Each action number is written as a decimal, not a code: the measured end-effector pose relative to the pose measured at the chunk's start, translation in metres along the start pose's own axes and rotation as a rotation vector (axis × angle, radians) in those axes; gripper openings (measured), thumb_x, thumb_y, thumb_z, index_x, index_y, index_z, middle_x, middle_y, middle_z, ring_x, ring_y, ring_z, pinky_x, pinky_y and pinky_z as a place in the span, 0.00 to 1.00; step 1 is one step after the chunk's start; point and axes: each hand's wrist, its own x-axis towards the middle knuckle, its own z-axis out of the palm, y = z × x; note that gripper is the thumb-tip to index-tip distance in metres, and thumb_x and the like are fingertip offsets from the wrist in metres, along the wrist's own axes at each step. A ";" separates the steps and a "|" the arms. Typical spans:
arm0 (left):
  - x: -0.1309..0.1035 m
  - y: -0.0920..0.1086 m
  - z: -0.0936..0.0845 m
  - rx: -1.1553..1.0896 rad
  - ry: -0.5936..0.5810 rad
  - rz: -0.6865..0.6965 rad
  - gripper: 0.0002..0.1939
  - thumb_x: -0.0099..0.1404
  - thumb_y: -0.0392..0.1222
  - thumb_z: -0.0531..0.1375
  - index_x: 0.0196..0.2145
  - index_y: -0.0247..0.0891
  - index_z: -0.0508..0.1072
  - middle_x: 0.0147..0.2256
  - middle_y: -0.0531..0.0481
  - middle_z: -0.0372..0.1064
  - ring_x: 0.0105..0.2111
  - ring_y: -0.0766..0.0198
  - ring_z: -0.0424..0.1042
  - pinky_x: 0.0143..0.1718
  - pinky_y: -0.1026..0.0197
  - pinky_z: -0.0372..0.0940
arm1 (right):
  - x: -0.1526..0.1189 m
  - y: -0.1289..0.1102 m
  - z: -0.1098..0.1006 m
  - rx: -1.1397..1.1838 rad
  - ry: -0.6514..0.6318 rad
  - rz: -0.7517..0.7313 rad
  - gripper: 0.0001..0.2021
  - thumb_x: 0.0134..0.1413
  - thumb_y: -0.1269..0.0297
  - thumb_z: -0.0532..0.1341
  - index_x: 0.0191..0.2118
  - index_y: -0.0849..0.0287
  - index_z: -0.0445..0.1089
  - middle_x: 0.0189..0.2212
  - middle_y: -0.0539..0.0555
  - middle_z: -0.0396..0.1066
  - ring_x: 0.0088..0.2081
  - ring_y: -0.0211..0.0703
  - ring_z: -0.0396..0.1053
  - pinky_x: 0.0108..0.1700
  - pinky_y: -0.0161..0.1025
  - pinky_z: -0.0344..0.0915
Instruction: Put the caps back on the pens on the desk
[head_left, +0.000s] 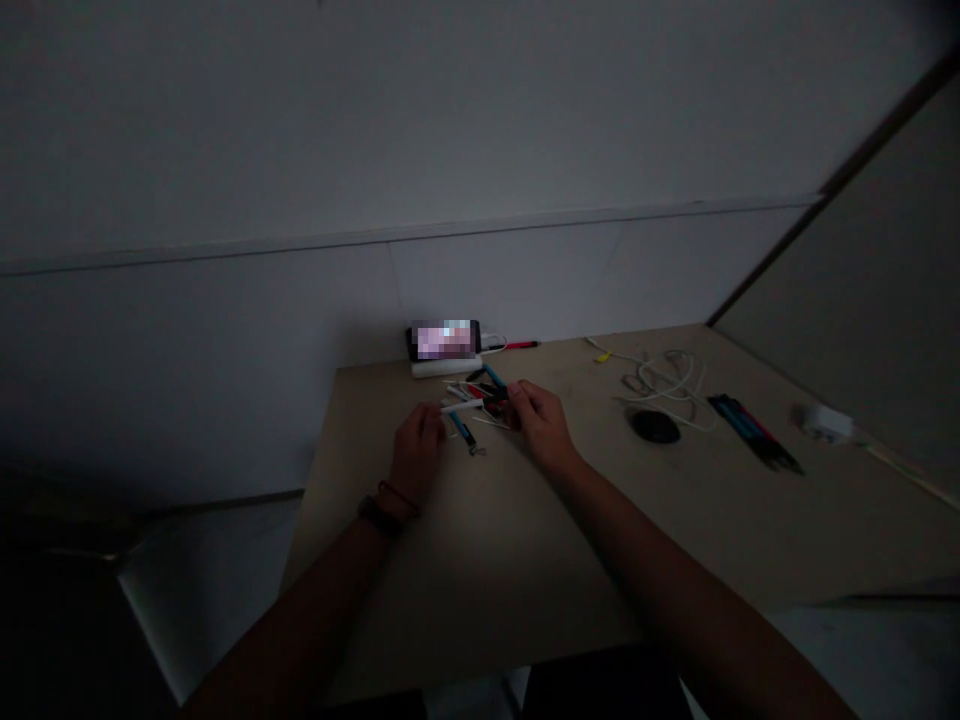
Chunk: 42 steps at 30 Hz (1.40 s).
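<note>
Both my hands work over a small pile on the desk, and the view is dim. My left hand (418,440) is closed, its fingertips pinching the white end of a slim white-and-black strip (463,406). At the other end, my right hand (538,420) is closed on the dark part, with thumb and fingers pressed together. Below and behind the strip lie thin white pieces and red and black bits, too small to name. A blue-and-black strap (462,428) with a metal clip at its end lies between the hands.
A lit phone (444,341) leans near the wall on a white block (447,368). To the right are a black computer mouse (654,426), a coiled white cable (671,375), a bundle of dark straps (754,432) and a white adapter (827,424). The desk (487,570) meets the wall behind.
</note>
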 end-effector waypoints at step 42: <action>0.001 -0.005 -0.001 0.003 -0.042 0.093 0.12 0.61 0.47 0.67 0.37 0.37 0.76 0.31 0.50 0.74 0.27 0.67 0.70 0.30 0.66 0.64 | 0.010 0.013 0.007 0.210 0.094 0.180 0.28 0.58 0.39 0.56 0.17 0.55 0.60 0.11 0.47 0.59 0.17 0.36 0.56 0.23 0.36 0.56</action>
